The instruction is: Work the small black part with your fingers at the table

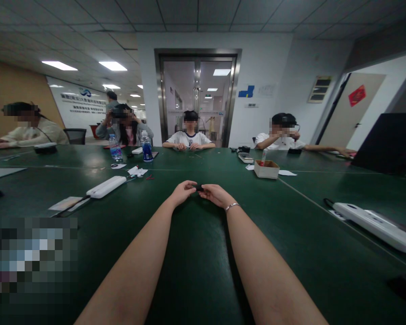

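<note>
Both my arms reach forward over the dark green table (203, 253). Between my fingertips is a small black object (199, 188), too small and dark to tell its kind. My left hand (184, 192) is closed on its left end, thumb and fingers pinched together. From the other side my right hand (215, 195) pinches its right end, with a silver bracelet on the wrist. The two hands nearly meet, just above or resting on the tabletop; I cannot tell which.
A white power strip (107, 187) lies to the left, another long white device (375, 225) to the right. Beyond stand two bottles (147, 146), paper scraps (137, 171) and a small box (266, 169). Several people wearing headsets sit around the table. A dark screen (389, 144) rises at far right.
</note>
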`<state>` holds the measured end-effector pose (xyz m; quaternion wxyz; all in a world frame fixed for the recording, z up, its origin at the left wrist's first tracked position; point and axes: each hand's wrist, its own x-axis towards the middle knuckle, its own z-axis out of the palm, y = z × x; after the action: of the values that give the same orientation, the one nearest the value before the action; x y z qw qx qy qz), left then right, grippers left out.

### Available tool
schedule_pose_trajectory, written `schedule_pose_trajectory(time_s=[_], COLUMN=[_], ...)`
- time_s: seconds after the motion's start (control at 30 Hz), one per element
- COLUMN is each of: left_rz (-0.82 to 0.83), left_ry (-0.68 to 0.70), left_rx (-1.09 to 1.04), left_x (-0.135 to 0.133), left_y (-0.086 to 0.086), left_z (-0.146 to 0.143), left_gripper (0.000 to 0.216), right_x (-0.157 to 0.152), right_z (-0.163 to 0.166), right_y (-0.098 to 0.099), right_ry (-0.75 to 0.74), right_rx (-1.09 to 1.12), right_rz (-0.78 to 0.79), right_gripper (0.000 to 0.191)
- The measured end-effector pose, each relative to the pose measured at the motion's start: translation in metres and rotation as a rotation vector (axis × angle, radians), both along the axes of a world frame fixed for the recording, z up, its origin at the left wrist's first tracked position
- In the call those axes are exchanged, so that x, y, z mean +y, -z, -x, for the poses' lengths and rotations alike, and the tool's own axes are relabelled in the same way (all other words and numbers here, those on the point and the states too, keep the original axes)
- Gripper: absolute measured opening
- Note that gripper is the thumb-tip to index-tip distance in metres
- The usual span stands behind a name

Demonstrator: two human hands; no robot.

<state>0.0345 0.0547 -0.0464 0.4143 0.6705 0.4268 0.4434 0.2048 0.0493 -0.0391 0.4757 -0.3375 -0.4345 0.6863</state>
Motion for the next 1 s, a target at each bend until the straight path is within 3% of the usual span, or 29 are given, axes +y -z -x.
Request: schedule_pose_trajectory(time_s=[0.17,0.43,0.67,1.0], left_rz=[0.079,-0.051,-0.065,0.070], left_ry=[-0.010,0.012,-0.023,-0.027], left_rx=[0.008,-0.001,-0.019,-0.015], left_x=[0.0025,-0.0002,-0.0038,0.0010], left_y=[0.0000,0.0028,-0.0010,-0.0016], left_z=[-0.0030,0.0009,0.0019,-0.0030], left_gripper=[0.027,0.029,0.035,0.026], right_x=[0.0007,0.0011,0.0003,-0.0017], right_z=[-0.0001,-0.0007,-0.0009,0.0000], right_y=[0.0001,0.0011,0.0009,-0.0026], right_ry=[-0.018,-0.007,-0.011,-0.009], right_rx=[-0.007,0.008,0.033,0.016], right_rz=[-0.001,-0.004,-0.004,0.011], right_gripper=[0.013,0.013,0.011,0.018])
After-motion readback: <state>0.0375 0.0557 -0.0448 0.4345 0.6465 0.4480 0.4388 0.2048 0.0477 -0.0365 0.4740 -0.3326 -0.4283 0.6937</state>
